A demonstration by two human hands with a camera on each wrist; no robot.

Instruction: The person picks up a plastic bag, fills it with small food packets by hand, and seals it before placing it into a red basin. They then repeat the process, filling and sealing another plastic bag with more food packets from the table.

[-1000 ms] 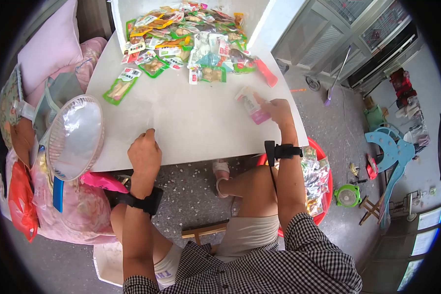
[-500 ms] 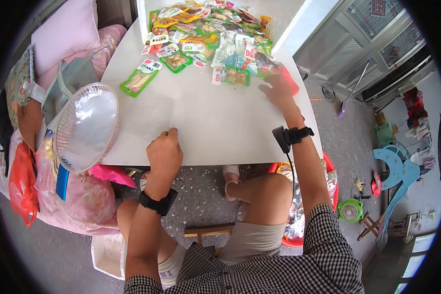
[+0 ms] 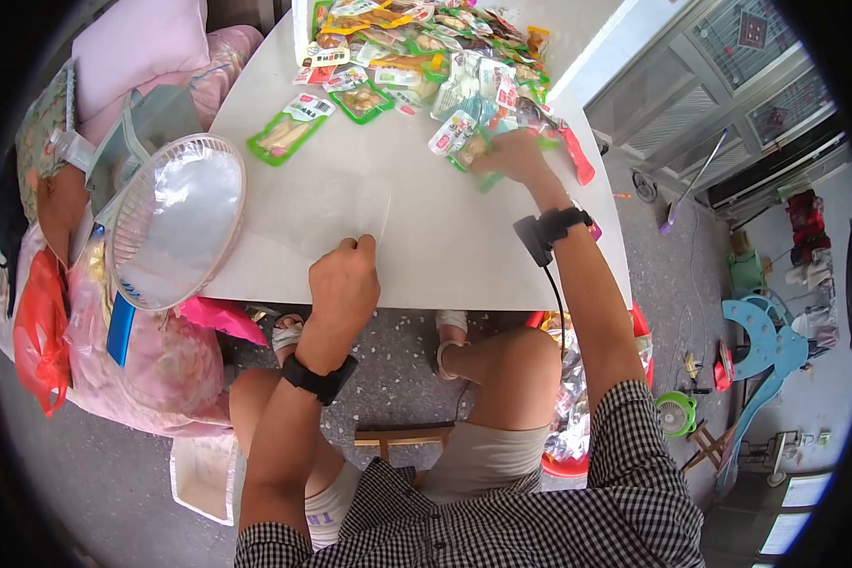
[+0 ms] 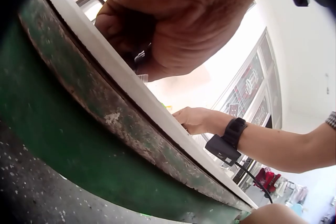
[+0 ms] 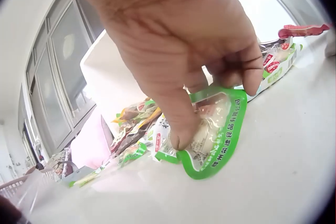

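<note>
1. The right hand is partly closed, pinching a clear plastic food packet with a bright green border and dark printed characters. Its thumb presses the packet's face; the other fingers bend behind the far edge.
2. This packet is tilted, one end raised, above the far right part of the smooth white tabletop, just in front of a heap of colourful sealed food packets.
3. The left hand is curled into a loose fist over the table's near edge, its fingertips gripping a thin sheet of clear plastic film. The exact finger placement is hidden.
4. Just to the right of the right hand lies a narrow glossy red packet.
5. The hands are well apart, each wrist wearing a black strap.
6. A flat green-bordered packet with long pale contents lies on the table, farther back than the left hand.
7. An oval pale plastic lattice basket stands tilted at the table's left edge.
</note>
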